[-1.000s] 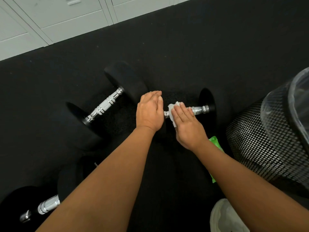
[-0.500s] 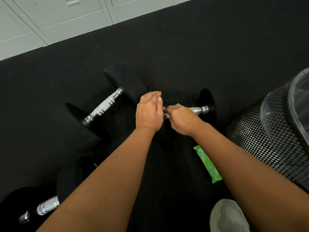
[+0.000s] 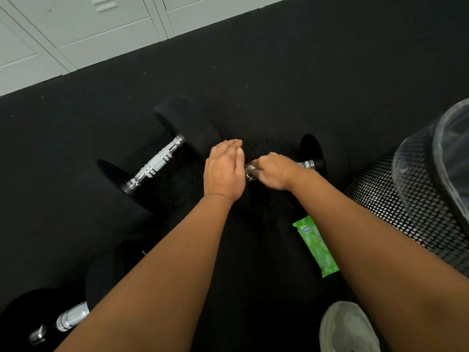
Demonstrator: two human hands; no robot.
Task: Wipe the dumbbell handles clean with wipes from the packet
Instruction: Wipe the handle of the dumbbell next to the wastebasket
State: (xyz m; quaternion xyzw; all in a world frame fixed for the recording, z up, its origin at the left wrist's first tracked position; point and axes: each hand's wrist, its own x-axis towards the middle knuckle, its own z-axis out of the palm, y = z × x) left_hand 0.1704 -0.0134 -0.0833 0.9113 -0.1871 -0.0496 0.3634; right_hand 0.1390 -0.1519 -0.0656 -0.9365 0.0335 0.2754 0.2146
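The dumbbell handle [image 3: 305, 164] lies on the black floor [image 3: 279, 85] between the hands, only its right end showing. The right hand [image 3: 272, 171], flat on the white wipe [image 3: 251, 168] a second ago, now curls round wipe and bar, so the rubbing seems under way. The left hand [image 3: 224, 171] rests straight-fingered at the bar's left end, probably steadying it. The green packet [image 3: 316, 246] lies just beside the right forearm, and another dumbbell [image 3: 154, 165] lies to the left.

Dumbbell A [image 3: 311, 151]: black heads, chrome handle [image 3: 306, 164], lying on the floor. The handle is mostly under the right fingers [image 3: 265, 161]; its bare end shows just right of them. White wipe [image 3: 251, 169]: scrap at their left edge. Dumbbell B [image 3: 156, 165]: diagonal, left of the left fingers [image 3: 232, 146]. Green packet [image 3: 316, 246]: flat, nearer than the right fingers.
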